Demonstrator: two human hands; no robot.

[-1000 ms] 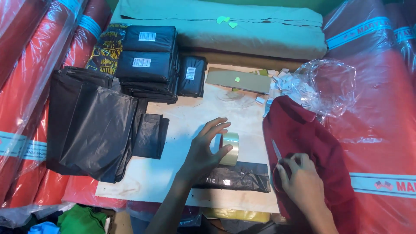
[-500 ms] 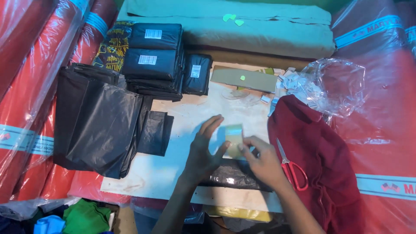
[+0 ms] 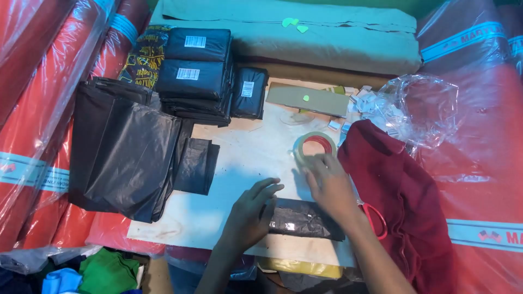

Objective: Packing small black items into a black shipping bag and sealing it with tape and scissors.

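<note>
Black plastic packet (image 3: 305,219) lies at the board's (image 3: 239,163) near edge — the left hand (image 3: 248,215), fingers spread flat, presses it down to keep it shut. Right hand (image 3: 329,185) pinches the tape roll (image 3: 314,148) just behind it.

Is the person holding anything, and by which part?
The right hand grips the clear tape roll by its near rim; the left hand presses the black plastic parcel.

Small black packet (image 3: 305,219): crinkled, glossy plastic film.
Round roll of clear tape (image 3: 314,147): shiny, smooth plastic.
Pale flat board (image 3: 239,163): matt, wood-like.
Maroon cloth (image 3: 406,190): soft, matt fabric.
Black bags (image 3: 125,158): dull-sheen plastic.
</note>
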